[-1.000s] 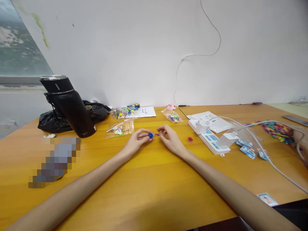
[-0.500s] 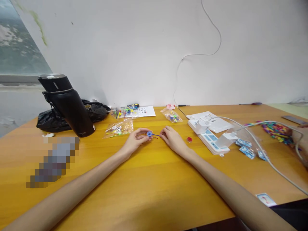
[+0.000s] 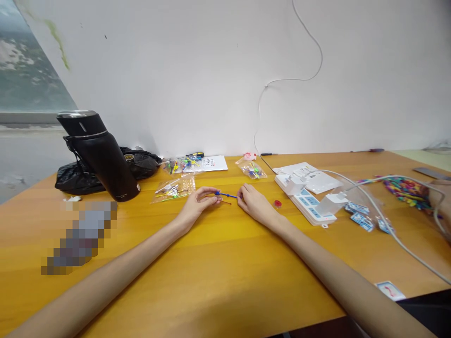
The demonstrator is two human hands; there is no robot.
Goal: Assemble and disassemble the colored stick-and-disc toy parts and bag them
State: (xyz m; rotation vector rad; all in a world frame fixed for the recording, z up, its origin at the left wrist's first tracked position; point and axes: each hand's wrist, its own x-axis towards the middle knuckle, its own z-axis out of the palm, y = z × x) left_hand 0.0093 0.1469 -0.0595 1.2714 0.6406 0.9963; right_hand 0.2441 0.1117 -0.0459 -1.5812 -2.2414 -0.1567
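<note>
Blue piece (image 3: 217, 193) turned from face-on to edge-on; more of its shaft (image 3: 231, 196) shows between left hand (image 3: 196, 205) and right hand (image 3: 256, 203).

We count one left hand (image 3: 200, 205), one right hand (image 3: 256, 203) and, at the right edge, one co-worker's arm (image 3: 444, 219). Between the hands: one blue piece (image 3: 227, 195). Also logged: one red disc (image 3: 277, 204), one bottle (image 3: 105, 159), one black bag (image 3: 144, 165), three clear bags (image 3: 172, 189) of parts, one power strip (image 3: 315, 215), two chargers (image 3: 333, 205), one card (image 3: 390, 291). Tool handles (image 3: 268, 154): we make it three. Blue-printed packs (image 3: 362, 221): three, by our reading. Coloured pile (image 3: 408, 192): pieces too small and crowded for us to count.
</note>
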